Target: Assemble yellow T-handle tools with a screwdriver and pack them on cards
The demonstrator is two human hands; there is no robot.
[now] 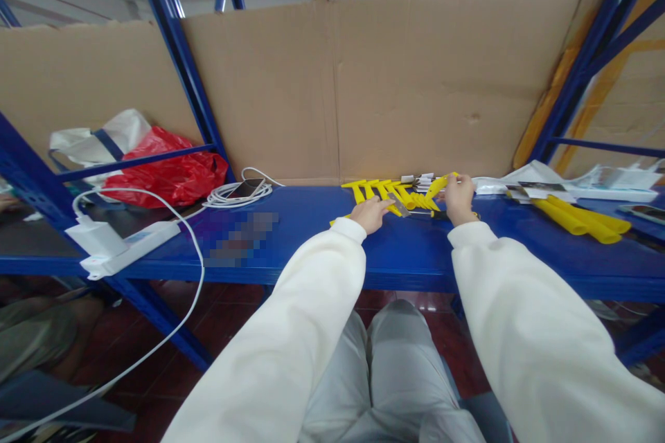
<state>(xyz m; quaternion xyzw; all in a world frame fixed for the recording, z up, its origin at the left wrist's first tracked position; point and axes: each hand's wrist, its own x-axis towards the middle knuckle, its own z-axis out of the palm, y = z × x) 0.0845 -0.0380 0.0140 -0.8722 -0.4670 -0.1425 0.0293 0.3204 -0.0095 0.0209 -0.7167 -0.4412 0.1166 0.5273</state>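
Several yellow strips [368, 188] lie in a slanted, overlapping row on the blue shelf top in front of me. At their near left end is my left hand [370, 214], its fingers drawn together and pointing right. A small grey flat piece [400, 207] lies by those fingertips; what they hold, if anything, is too small to make out. My right hand [459, 198], to the right of the row, pinches a raised yellow strip [437, 185]. White and black slips [423, 180] lie behind the row.
Rolled yellow sheets [582, 218] lie at the right near a white power strip [616, 183]. Another power strip [129, 249] with a plugged-in charger, a coiled white cable [236, 195] and a red bag [171, 163] are on the left. Cardboard [415, 83] stands behind.
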